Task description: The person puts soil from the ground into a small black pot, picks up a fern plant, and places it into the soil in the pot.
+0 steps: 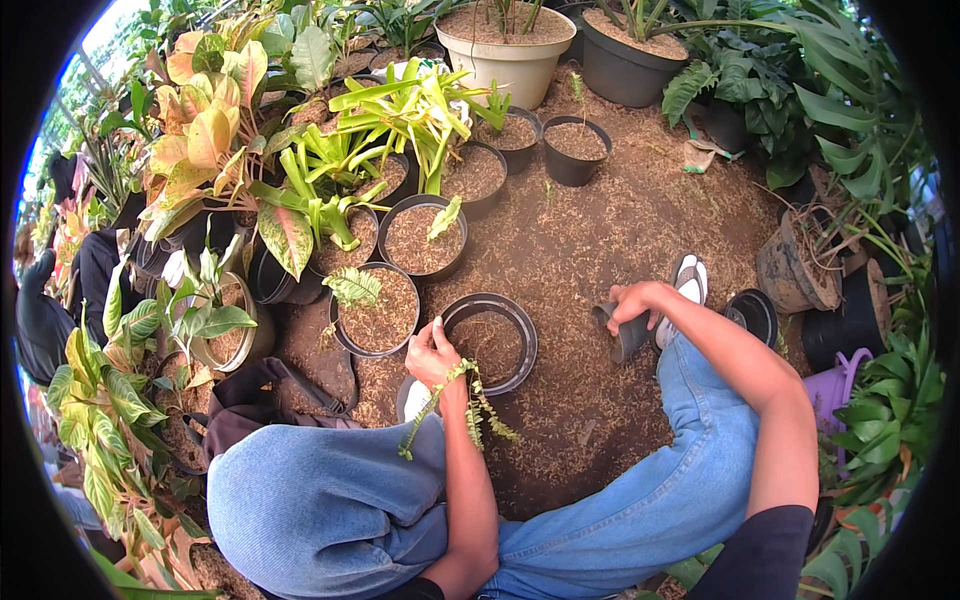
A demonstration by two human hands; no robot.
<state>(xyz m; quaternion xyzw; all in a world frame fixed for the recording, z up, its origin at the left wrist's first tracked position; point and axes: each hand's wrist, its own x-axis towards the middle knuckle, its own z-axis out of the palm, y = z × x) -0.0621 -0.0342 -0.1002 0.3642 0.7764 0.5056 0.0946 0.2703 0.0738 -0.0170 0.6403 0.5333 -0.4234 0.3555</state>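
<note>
My left hand (435, 364) is closed around a small fern (477, 412), whose fronds hang down over the wrist. Just right of that hand is a black plastic pot (529, 352) with soil inside it. To the left stands another black pot (405, 337) of soil with a single pale fern frond (354, 287). My right hand (634, 304) grips a small black nursery pot (632, 337), tilted, low over the ground beside my right foot. The fingers cover part of its rim.
Several soil-filled black pots (424, 240) curve away toward a large cream pot (504, 56). Pink-leaved aglaonema (210, 135) crowds the left. An empty black pot (752, 315), a tipped root-filled pot (796, 262) and a purple container (829, 397) stand right. A person (52, 300) sits far left.
</note>
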